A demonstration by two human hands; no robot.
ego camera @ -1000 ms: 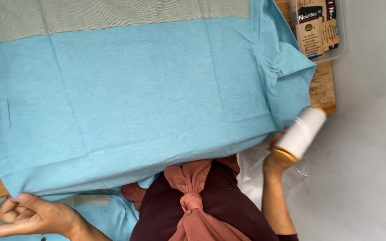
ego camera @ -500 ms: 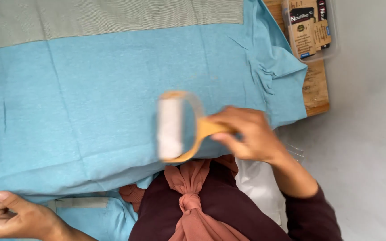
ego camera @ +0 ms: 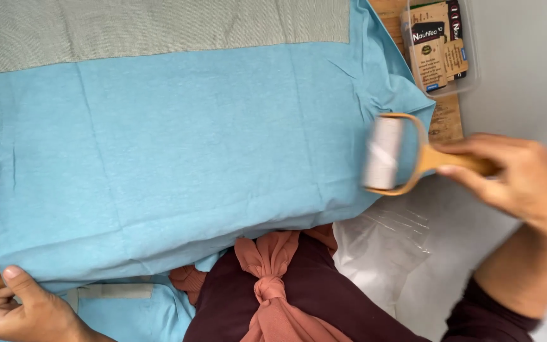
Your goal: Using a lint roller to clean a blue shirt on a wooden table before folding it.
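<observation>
A light blue T-shirt (ego camera: 178, 145) lies spread flat over the wooden table (ego camera: 451, 123). My right hand (ego camera: 517, 177) grips the wooden handle of a lint roller (ego camera: 384, 154), whose white roll sits on the shirt's right edge. My left hand (ego camera: 14, 307) pinches the shirt's lower left hem at the table's near edge, with the thumb on top of the fabric.
A grey-green cloth (ego camera: 159, 25) covers the far part of the table under the shirt. A clear plastic box (ego camera: 441, 44) with printed packets stands at the far right corner. A crumpled clear plastic bag (ego camera: 381, 247) hangs by my waist.
My right hand brought the lint roller up from beside my body onto the shirt's middle, then swept it right to the shirt's right edge. The left hand stayed on the hem.
</observation>
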